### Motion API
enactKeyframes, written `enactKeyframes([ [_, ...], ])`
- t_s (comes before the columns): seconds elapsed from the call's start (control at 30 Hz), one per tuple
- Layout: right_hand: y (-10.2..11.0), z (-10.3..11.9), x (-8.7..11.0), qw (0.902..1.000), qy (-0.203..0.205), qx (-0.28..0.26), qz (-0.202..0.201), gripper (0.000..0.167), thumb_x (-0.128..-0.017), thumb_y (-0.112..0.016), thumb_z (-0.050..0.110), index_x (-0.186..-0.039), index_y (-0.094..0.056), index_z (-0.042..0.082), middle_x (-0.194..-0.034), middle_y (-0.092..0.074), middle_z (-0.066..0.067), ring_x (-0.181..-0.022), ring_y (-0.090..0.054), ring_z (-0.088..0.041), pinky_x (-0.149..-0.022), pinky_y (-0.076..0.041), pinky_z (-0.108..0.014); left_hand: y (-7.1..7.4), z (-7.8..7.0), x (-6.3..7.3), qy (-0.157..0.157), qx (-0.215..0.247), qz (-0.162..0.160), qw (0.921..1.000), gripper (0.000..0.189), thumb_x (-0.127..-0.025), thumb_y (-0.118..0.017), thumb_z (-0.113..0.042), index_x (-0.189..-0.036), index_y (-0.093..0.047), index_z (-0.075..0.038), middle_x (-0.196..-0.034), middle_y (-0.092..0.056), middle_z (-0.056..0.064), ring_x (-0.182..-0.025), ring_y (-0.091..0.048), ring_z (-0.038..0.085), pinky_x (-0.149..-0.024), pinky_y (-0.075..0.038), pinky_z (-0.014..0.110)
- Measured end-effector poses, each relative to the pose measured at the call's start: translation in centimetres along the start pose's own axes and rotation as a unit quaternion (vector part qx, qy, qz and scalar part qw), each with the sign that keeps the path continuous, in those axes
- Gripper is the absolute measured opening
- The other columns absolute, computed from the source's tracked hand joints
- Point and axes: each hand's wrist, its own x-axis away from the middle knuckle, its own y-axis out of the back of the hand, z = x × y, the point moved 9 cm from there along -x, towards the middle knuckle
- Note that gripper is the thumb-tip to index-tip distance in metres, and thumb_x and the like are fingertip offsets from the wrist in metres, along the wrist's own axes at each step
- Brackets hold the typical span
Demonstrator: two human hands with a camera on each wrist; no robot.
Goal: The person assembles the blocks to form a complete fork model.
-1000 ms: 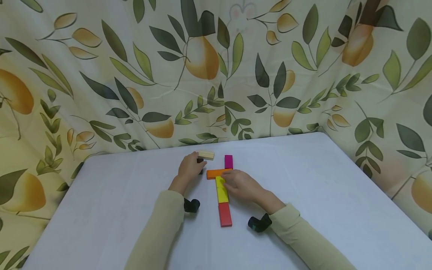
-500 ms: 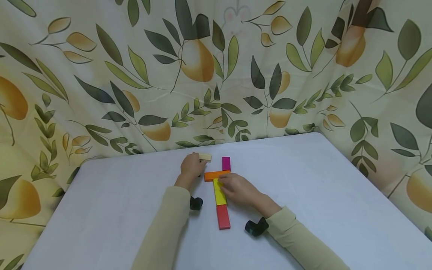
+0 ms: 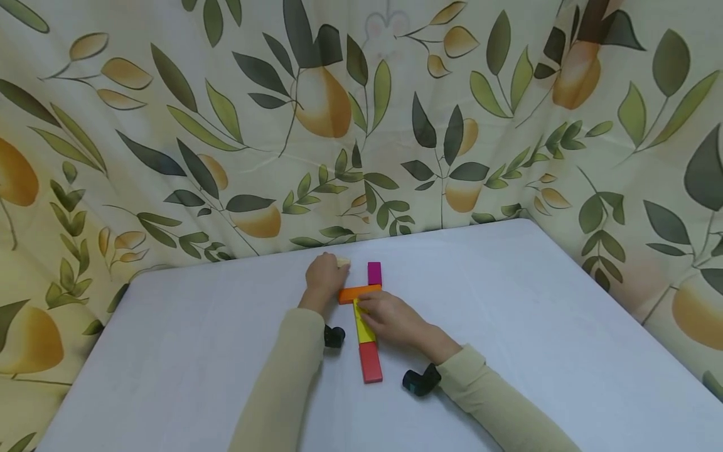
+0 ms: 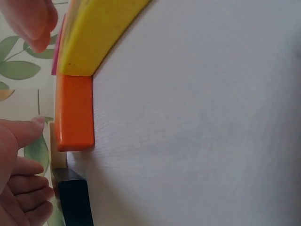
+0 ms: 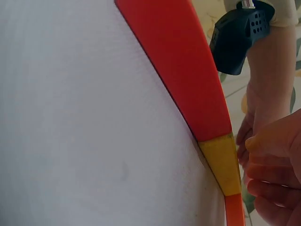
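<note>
A flat row of blocks runs up the middle of the white table: red [image 3: 370, 362], yellow [image 3: 364, 326], orange [image 3: 353, 295] lying crosswise, then magenta [image 3: 374, 273] at the far end. My left hand [image 3: 324, 278] is close over a pale wooden block [image 4: 58, 150] and a dark block [image 4: 76, 202] left of the orange one. Its thumb is straight and its fingers bend loosely in the left wrist view. Most of the pale block is covered by this hand in the head view. My right hand [image 3: 393, 317] hovers over the yellow block, fingers loosely bent, nothing between them.
The white tabletop [image 3: 480, 282] ends at the back against a leaf-and-fruit patterned cloth [image 3: 339, 157]. A black wrist camera hangs by each sleeve, the left one [image 3: 334, 337] and the right one [image 3: 420, 380] close to the block row.
My left hand has moved right toward the orange block and now hides the dark block and most of the pale one in the head view. My right hand stays by the yellow block.
</note>
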Motion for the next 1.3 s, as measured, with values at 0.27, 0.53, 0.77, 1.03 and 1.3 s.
enactKeyframes([
  [0.27, -0.4, -0.38, -0.07, 0.9998, -0.015, 0.01, 0.0, 0.027, -0.088, -0.061, 0.014, -0.111, -0.066, 0.002, -0.116, -0.06, -0.008, -0.11, -0.052, -0.021, -0.089, -0.046, -0.031, -0.39, 0.12, -0.2, 0.011, -0.013, 0.001, 0.9999, 0.04, -0.089, -0.057, -0.037, -0.098, -0.063, 0.002, -0.098, -0.062, 0.014, -0.078, -0.054, 0.023, -0.072, -0.048, 0.034],
  [0.53, -0.47, -0.79, 0.03, 0.9996, -0.019, 0.019, 0.001, 0.027, -0.088, -0.061, 0.015, -0.111, -0.066, 0.002, -0.115, -0.06, -0.008, -0.109, -0.053, -0.02, -0.089, -0.046, -0.031, -0.28, -0.38, -0.57, 0.002, -0.029, -0.011, 0.9995, 0.04, -0.089, -0.058, -0.038, -0.095, -0.063, 0.001, -0.086, -0.059, 0.011, -0.071, -0.051, 0.021, -0.068, -0.048, 0.033],
  [0.77, -0.45, -0.5, -0.03, 0.9997, -0.007, 0.02, -0.008, 0.024, -0.087, -0.061, 0.012, -0.108, -0.067, 0.001, -0.112, -0.062, -0.009, -0.107, -0.054, -0.021, -0.088, -0.047, -0.032, -0.08, -0.39, -0.49, -0.004, -0.036, -0.021, 0.9991, 0.037, -0.089, -0.058, -0.037, -0.089, -0.063, 0.0, -0.078, -0.058, 0.009, -0.07, -0.054, 0.022, -0.064, -0.048, 0.033],
  [1.03, -0.69, -0.56, 0.11, 0.9999, -0.011, 0.01, -0.006, 0.025, -0.088, -0.061, 0.013, -0.11, -0.066, 0.003, -0.113, -0.062, -0.007, -0.108, -0.054, -0.019, -0.088, -0.047, -0.03, -0.07, -0.41, -0.28, 0.025, -0.05, -0.019, 0.9983, 0.037, -0.088, -0.059, -0.037, -0.093, -0.063, 0.0, -0.083, -0.061, 0.01, -0.076, -0.057, 0.024, -0.069, -0.05, 0.035],
  [1.3, -0.61, -0.64, 0.12, 0.9998, -0.015, 0.012, -0.004, 0.027, -0.088, -0.061, 0.014, -0.112, -0.065, 0.002, -0.114, -0.062, -0.008, -0.109, -0.054, -0.02, -0.088, -0.047, -0.031, 0.07, -0.29, -0.27, 0.044, -0.033, -0.009, 0.9984, 0.036, -0.088, -0.06, -0.036, -0.095, -0.062, -0.001, -0.082, -0.06, 0.009, -0.073, -0.054, 0.022, -0.069, -0.049, 0.034],
])
